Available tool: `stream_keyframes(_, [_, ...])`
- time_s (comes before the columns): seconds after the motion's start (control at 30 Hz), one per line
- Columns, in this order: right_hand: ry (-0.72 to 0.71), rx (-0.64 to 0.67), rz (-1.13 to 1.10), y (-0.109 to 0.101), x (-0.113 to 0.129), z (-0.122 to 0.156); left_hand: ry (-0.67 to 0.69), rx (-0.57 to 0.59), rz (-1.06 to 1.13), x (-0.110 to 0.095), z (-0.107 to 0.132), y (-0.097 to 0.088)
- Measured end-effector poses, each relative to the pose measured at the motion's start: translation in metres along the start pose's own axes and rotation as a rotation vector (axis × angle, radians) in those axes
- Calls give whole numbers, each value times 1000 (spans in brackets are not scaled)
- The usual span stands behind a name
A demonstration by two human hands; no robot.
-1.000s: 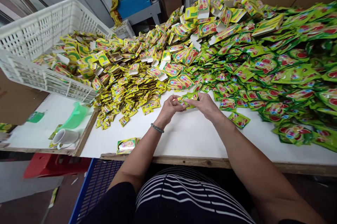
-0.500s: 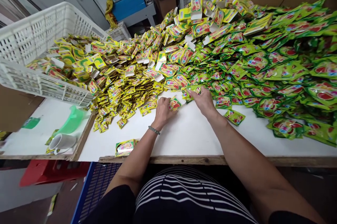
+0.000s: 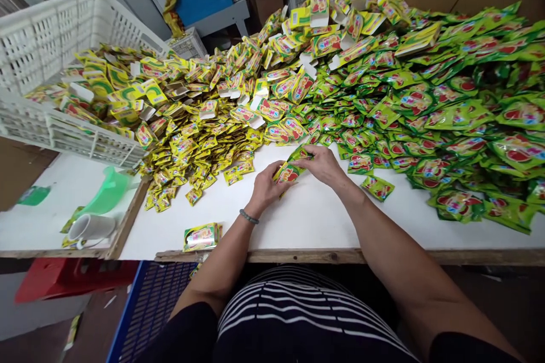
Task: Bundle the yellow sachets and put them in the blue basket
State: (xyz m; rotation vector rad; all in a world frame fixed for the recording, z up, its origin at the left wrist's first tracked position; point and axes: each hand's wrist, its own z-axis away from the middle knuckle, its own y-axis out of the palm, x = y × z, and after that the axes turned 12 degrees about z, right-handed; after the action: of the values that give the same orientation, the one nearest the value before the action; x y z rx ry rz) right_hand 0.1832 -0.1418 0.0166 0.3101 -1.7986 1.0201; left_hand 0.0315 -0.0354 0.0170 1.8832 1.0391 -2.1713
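Note:
My left hand [image 3: 267,186], with a beaded bracelet at the wrist, is closed around a small printed carton [image 3: 286,173] just above the white tabletop. My right hand [image 3: 322,165] pinches a green sachet [image 3: 300,153] at the carton's far end. The two overlap there; how far the sachet sits inside the carton I cannot tell. Beyond my right hand lies a heap of green sachets [image 3: 426,101] with red fruit prints. Small yellow sachets [image 3: 200,150] are piled past my left hand, and open cartons [image 3: 293,87] lie between and above these piles.
A white plastic basket [image 3: 63,130] of cartons leans at the left. Near my left forearm stands a filled carton [image 3: 200,237] by the wooden table edge [image 3: 298,256]. A white mug [image 3: 91,228] and a green scoop [image 3: 106,190] are farther left. One green sachet [image 3: 378,187] lies right of my right hand.
My right hand has brought the green sachet leftward from the pile's edge to the carton. The carton has tilted in my left hand, and both hands are now together.

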Motion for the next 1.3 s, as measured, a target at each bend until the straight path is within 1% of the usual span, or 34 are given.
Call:
stream_keyframes(0.07, [-11, 30, -42, 4, 1, 1, -81, -12, 306, 4, -1, -1])
stream_keyframes(0.13, [-38, 49, -47, 8, 2, 3, -157, -29, 523, 7, -1, -2])
stream_keyframes(0.23, [-87, 30, -8, 14, 3, 4, -239, -65, 681, 8, 1, -5])
stream_keyframes(0.3, [-121, 27, 3, 16, 4, 5, -311, -38, 737, 7, 1, -7])
stream_keyframes(0.37, [-150, 50, -25, 15, 4, 5, -425, 83, 780, 6, 2, -10])
stream_keyframes(0.43, [-163, 63, -71, 13, 4, 6, -541, 266, 833, 3, 3, -12])
stream_keyframes(0.47, [-165, 58, -90, 12, 5, 6, -579, 351, 861, 2, 3, -13])
stream_keyframes(0.5, [-167, 47, -102, 11, 5, 6, -596, 408, 886, 2, 4, -13])
stream_keyframes(0.53, [-171, 39, -106, 11, 5, 7, -598, 430, 902, 1, 5, -13])
stream_keyframes(0.57, [-178, 41, -101, 11, 5, 7, -588, 427, 904, 1, 6, -12])
stream_keyframes(0.67, [-181, 99, -72, 12, 1, 8, -531, 333, 850, 1, 7, -12])
stream_keyframes(0.73, [-145, 154, -93, 11, -3, 8, -504, 291, 793, 2, 6, -12])
stream_keyframes(0.8, [-93, 171, -125, 10, -7, 8, -491, 269, 740, 2, 6, -13])
stream_keyframes(0.87, [-71, 121, -100, 8, -9, 8, -496, 276, 710, 1, 6, -13])
stream_keyframes(0.97, [-142, 7, -17, 9, -6, 10, -502, 313, 733, -2, 8, -13])
stream_keyframes(1.03, [-200, -8, 2, 10, -3, 12, -491, 315, 770, -3, 8, -13])
stream_keyframes(1.13, [-224, 14, 17, 9, -2, 13, -467, 296, 788, -2, 8, -13])
stream_keyframes(1.27, [-285, -84, 93, 12, -8, 10, -423, 249, 728, 1, 6, -10])
stream_keyframes(1.3, [-307, -89, 118, 14, -10, 10, -414, 235, 717, 2, 6, -9])
